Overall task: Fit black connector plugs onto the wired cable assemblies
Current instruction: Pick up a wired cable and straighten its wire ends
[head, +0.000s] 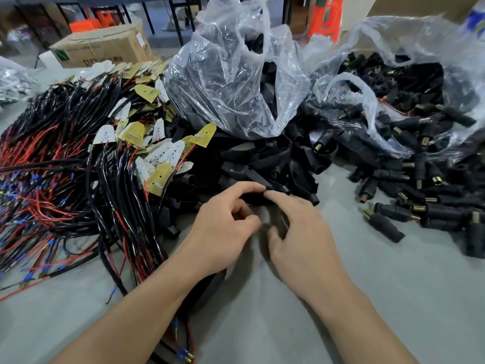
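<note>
Both hands meet at centre frame, close together over the grey table (pixel 367 298). Left hand (pixel 223 232): fingers curled, thumb and forefinger pinching a black plug (pixel 253 198). Right hand (pixel 301 232): curled forefinger tip on the plug's right end, thumb tucked beneath. Motion blur hides how the plug sits between them. A black cable (pixel 210 285) emerges from under the left palm and runs to the bottom edge, ending in blue crimps (pixel 181 354) with brass tips. Left of frame: a heap of wired assemblies (pixel 65 179), red and black leads, with small yellow and white boards (pixel 131 132) along its right side. Just above the hands: a pile of loose black sleeves (pixel 262 158). Upper centre: a clear bag (pixel 223 74) of black parts. Right: a second open bag (pixel 393 82) spilling brass-tipped plugs (pixel 409 206) onto the table. Upper left: a cardboard box (pixel 102 46). Top edge: orange stools (pixel 325 17), blurred.
</note>
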`<move>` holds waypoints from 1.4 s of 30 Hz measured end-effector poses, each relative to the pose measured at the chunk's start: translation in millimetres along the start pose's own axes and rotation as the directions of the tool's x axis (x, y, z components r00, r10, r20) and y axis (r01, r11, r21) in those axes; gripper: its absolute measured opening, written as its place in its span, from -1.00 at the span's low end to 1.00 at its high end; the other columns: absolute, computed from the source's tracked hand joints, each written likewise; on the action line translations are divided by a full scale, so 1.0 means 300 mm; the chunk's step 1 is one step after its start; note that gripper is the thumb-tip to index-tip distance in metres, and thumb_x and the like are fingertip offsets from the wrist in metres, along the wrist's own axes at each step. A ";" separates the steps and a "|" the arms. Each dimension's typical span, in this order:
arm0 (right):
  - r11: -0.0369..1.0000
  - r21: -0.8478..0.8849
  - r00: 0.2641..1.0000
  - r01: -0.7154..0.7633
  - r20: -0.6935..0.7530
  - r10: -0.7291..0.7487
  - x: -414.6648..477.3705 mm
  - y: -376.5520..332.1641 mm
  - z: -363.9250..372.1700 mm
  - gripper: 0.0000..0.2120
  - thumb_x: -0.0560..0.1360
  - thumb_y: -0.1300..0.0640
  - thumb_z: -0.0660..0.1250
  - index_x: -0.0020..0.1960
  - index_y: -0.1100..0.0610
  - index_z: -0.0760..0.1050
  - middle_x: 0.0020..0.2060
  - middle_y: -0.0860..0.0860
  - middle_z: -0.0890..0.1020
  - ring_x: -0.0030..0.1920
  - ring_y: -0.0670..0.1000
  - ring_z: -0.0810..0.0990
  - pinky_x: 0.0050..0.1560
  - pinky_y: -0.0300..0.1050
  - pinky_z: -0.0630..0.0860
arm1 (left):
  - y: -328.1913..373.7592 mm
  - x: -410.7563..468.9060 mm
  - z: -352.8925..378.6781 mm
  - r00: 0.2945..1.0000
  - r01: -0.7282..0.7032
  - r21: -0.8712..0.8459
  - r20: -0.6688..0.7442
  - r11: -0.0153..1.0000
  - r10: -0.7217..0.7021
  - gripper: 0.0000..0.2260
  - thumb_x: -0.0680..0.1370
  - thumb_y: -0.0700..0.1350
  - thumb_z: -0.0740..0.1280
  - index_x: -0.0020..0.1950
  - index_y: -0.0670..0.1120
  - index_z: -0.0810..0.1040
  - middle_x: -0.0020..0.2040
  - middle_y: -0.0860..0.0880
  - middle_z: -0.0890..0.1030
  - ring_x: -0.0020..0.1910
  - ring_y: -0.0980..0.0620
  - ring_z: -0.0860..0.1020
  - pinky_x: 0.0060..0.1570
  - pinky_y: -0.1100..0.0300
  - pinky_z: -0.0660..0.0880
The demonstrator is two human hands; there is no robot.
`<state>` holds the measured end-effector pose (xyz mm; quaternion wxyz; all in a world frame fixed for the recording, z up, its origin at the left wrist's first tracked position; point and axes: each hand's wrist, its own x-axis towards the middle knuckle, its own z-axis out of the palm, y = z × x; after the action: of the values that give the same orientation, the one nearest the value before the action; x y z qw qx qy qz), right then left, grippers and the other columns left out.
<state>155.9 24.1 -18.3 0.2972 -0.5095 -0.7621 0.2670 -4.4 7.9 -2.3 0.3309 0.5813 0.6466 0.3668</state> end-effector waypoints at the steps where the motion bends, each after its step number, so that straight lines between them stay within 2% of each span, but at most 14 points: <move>1: 1.000 0.015 1.000 -0.008 0.000 0.008 -0.001 -0.001 0.003 -0.46 0.53 0.18 0.38 0.45 -0.17 0.43 0.24 -0.32 0.44 0.38 -0.13 0.41 0.36 -0.26 0.32 | -0.001 0.000 0.001 1.000 -0.002 0.015 -0.005 1.000 0.002 -0.53 0.49 -0.26 0.38 0.21 0.28 0.56 -0.32 0.06 0.60 -0.34 0.18 0.47 -0.24 0.32 0.39; 8: 0.999 0.045 1.000 0.001 -0.012 0.000 0.002 0.010 0.016 -0.49 0.52 0.22 0.38 0.41 -0.13 0.51 0.24 -0.20 0.57 0.31 -0.14 0.44 0.30 -0.31 0.30 | 0.010 0.013 0.028 1.000 0.003 0.146 0.003 0.989 -0.003 -0.56 0.35 -0.05 0.35 0.20 0.28 0.55 -0.28 0.15 0.63 -0.27 0.16 0.54 -0.16 0.22 0.41; 11: 0.999 0.040 1.000 0.000 -0.006 0.000 0.006 0.011 0.014 -0.48 0.51 0.24 0.37 0.40 -0.13 0.51 0.13 -0.32 0.53 0.26 -0.14 0.46 0.25 -0.33 0.30 | 0.012 0.011 0.033 1.000 -0.003 0.149 -0.018 0.989 0.006 -0.57 0.36 -0.07 0.36 0.20 0.27 0.56 -0.29 0.15 0.63 -0.27 0.16 0.55 -0.15 0.21 0.44; 15: 0.997 0.070 1.000 0.023 -0.003 -0.023 -0.004 0.002 0.003 -0.47 0.50 0.24 0.37 0.37 -0.22 0.49 -0.05 -0.58 0.38 0.08 -0.34 0.40 0.10 -0.60 0.26 | 0.032 -0.005 0.038 0.985 -0.021 0.090 -0.168 0.996 0.036 -0.67 0.47 -0.17 0.38 0.12 0.20 0.64 -0.43 0.13 0.56 -0.40 0.17 0.47 -0.28 0.30 0.38; 18: 0.999 0.050 1.000 0.016 -0.007 -0.016 -0.006 -0.002 -0.004 -0.49 0.50 0.23 0.38 0.32 -0.24 0.50 -0.02 -0.48 0.48 0.05 -0.31 0.43 0.06 -0.61 0.28 | 0.068 -0.008 0.026 0.961 -0.017 0.073 -0.275 0.997 0.037 -0.79 0.50 -0.08 0.34 0.02 0.20 0.67 -0.45 0.11 0.53 -0.45 0.14 0.45 -0.32 0.26 0.39; 20: 0.999 0.051 0.999 0.006 -0.031 -0.005 -0.001 -0.007 0.002 -0.50 0.49 0.24 0.38 0.31 -0.23 0.53 0.00 -0.34 0.55 0.04 -0.28 0.46 0.06 -0.63 0.27 | 0.082 -0.001 -0.025 0.939 -0.045 0.219 -0.323 0.975 0.116 -0.84 0.48 0.01 0.33 -0.03 0.20 0.67 -0.41 0.14 0.57 -0.40 0.16 0.49 -0.28 0.22 0.44; 22: 0.998 0.060 0.999 -0.008 -0.040 0.010 -0.001 -0.008 0.005 -0.52 0.50 0.23 0.37 0.29 -0.24 0.55 -0.03 -0.32 0.58 -0.01 -0.28 0.51 0.03 -0.64 0.28 | 0.079 0.021 -0.099 0.876 -0.040 0.554 -0.381 0.831 0.296 -0.86 0.49 0.00 0.40 0.02 0.16 0.68 -0.29 0.14 0.62 -0.23 0.11 0.57 -0.14 0.17 0.52; 25: 0.997 0.068 0.998 -0.028 -0.053 0.031 -0.002 -0.013 0.005 -0.56 0.52 0.20 0.35 0.24 -0.28 0.56 -0.07 -0.33 0.58 -0.10 -0.27 0.55 -0.09 -0.57 0.36 | 0.032 0.070 -0.204 0.849 0.109 0.778 -0.396 0.619 0.349 -0.63 0.52 -0.01 0.46 0.30 -0.04 0.57 0.15 -0.04 0.61 0.14 -0.09 0.56 0.17 0.02 0.49; 27: 0.996 0.083 0.997 -0.028 -0.075 0.034 -0.003 -0.014 0.003 -0.57 0.51 0.21 0.34 0.21 -0.27 0.58 -0.10 -0.28 0.61 -0.13 -0.22 0.57 -0.14 -0.53 0.39 | 0.007 0.088 -0.234 0.879 0.169 0.690 -0.429 0.704 0.209 -0.63 0.55 0.05 0.42 0.31 -0.05 0.55 0.17 -0.05 0.58 0.15 -0.10 0.54 0.13 0.02 0.47; 29: 0.994 0.109 0.995 -0.028 -0.089 0.038 -0.003 -0.015 0.003 -0.58 0.51 0.23 0.34 0.19 -0.25 0.60 -0.13 -0.26 0.62 -0.18 -0.19 0.58 -0.16 -0.51 0.40 | -0.002 0.097 -0.238 0.890 0.164 0.593 -0.433 0.788 0.141 -0.79 0.55 0.06 0.43 0.16 0.04 0.64 0.00 0.06 0.62 0.01 -0.06 0.59 -0.03 0.09 0.47; 32: 0.984 0.174 0.994 -0.034 -0.101 0.052 -0.003 -0.012 0.001 -0.60 0.52 0.26 0.36 0.13 -0.24 0.64 -0.17 -0.25 0.64 -0.21 -0.16 0.60 -0.18 -0.49 0.42 | 0.026 0.094 -0.246 0.874 0.104 0.486 -0.461 0.868 0.153 -0.98 0.52 0.02 0.47 -0.08 0.15 0.70 -0.28 0.24 0.57 -0.23 0.11 0.58 -0.19 0.19 0.49; 36: 0.936 0.351 0.993 -0.023 -0.101 0.063 -0.007 -0.028 -0.012 -0.73 0.54 0.21 0.41 0.02 -0.16 0.69 -0.20 -0.20 0.71 -0.26 -0.10 0.64 -0.19 -0.32 0.53 | 0.083 0.085 -0.254 0.823 -0.022 0.355 -0.524 0.934 0.218 -0.93 0.50 0.00 0.48 -0.17 0.12 0.74 -0.41 0.24 0.62 -0.38 0.22 0.58 -0.32 0.30 0.49; 39: 0.772 0.634 0.998 -0.040 -0.011 0.061 -0.029 -0.070 -0.023 -0.83 0.55 0.17 0.42 0.02 -0.06 0.70 -0.30 0.07 0.70 -0.33 0.12 0.62 -0.30 0.02 0.58 | 0.177 0.075 -0.204 0.918 -0.153 -0.187 -0.389 0.970 0.070 -0.89 0.47 -0.16 0.53 -0.22 0.02 0.75 -0.40 0.07 0.67 -0.50 0.16 0.49 -0.44 0.31 0.42; 42: 0.667 0.744 0.999 -0.039 0.051 0.002 -0.045 -0.107 -0.031 -0.81 0.52 0.12 0.36 0.08 0.00 0.69 -0.21 0.13 0.72 -0.37 0.10 0.60 -0.38 -0.13 0.52 | 0.259 0.059 -0.133 0.969 -0.172 -0.486 -0.242 0.857 0.057 -0.88 0.49 -0.29 0.49 -0.23 -0.13 0.72 -0.42 -0.05 0.61 -0.52 0.14 0.36 -0.50 0.40 0.30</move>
<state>146.8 1.7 8.3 0.4588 -0.3461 -0.5876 0.5696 -0.7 26.2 84.8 0.3752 0.4683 0.5249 0.6036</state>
